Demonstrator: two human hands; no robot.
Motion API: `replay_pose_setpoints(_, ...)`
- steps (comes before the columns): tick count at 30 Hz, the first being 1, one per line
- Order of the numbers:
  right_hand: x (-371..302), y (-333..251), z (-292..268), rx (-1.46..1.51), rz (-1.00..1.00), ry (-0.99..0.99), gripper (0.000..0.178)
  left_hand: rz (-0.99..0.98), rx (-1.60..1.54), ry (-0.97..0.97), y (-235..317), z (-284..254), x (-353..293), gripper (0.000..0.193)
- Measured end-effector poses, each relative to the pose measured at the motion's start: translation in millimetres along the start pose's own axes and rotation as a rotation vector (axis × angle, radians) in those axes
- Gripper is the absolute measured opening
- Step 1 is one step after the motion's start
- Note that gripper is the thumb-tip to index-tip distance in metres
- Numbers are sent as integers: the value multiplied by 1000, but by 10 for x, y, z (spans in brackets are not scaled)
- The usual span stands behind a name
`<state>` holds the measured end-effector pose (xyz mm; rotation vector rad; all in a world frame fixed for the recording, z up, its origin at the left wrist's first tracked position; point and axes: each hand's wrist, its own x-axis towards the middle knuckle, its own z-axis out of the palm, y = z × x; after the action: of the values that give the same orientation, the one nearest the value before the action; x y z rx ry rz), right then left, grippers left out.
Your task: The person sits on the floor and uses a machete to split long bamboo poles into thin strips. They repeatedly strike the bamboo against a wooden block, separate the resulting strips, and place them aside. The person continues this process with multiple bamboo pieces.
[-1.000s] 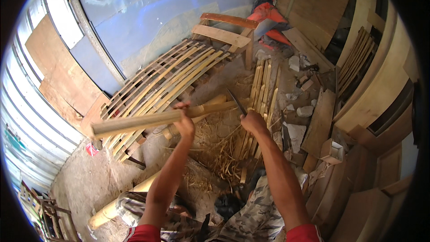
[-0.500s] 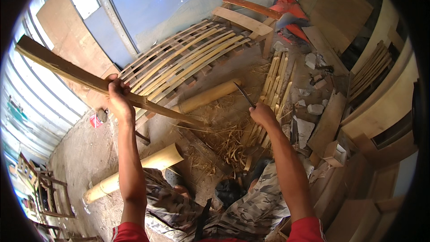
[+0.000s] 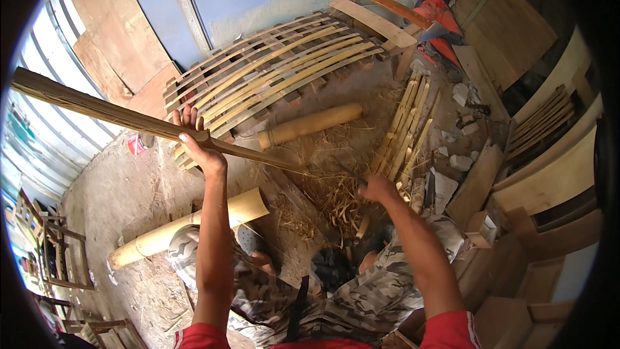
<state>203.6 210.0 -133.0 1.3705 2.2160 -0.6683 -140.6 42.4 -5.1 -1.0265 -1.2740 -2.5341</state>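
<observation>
A long split bamboo piece point(image 3: 116, 107) slants from the upper left down to the shavings in front of me. My left hand point(image 3: 201, 149) supports it near its middle, thumb on the near side and fingers stretched up behind. My right hand point(image 3: 380, 189) is closed round the handle of a knife point(image 3: 349, 171), whose dark blade is smeared by motion and points at the lower end of the bamboo. Curly bamboo shavings point(image 3: 339, 210) lie heaped on the ground beneath, between my feet and the blade.
A slatted bamboo bench point(image 3: 271, 68) stands ahead by the blue wall. Two bamboo lengths, one nearer point(image 3: 187, 229) and one farther point(image 3: 313, 124), lie on the floor. Split strips point(image 3: 403, 129) are stacked at right, beside stone rubble point(image 3: 460, 162) and boards. A wooden chair frame point(image 3: 61, 246) stands at left.
My left hand has opened its fingers out and sits lower and farther right, with the bamboo turned. The knife in my right hand has come down and closer to me. The view has shifted.
</observation>
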Motion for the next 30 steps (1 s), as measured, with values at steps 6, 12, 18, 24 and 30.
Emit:
replay_pose_setpoints(6, 264, 56, 1645, 488, 227, -42, 52, 93, 248, 72, -153, -92, -254, 65)
replay_pose_setpoints(12, -10, -449, 2462, 808, 437, -217, 54, -57, 186, 130, -443, -393, -423, 23)
replay_pose_setpoints(18, 36, -529, 2911, 1147, 587, -240, 48, -259, -36, 599, -487, -511, -561, 23)
replay_pose_setpoints(24, -38, -500, 2843, 1250, 702, -358, 35, -307, -41, 675, -346, -535, -493, 31)
replay_pose_setpoints(30, -10, -251, 2992, 1118, 749, -215, 34, -340, -61, 500, 3, -481, -828, 42)
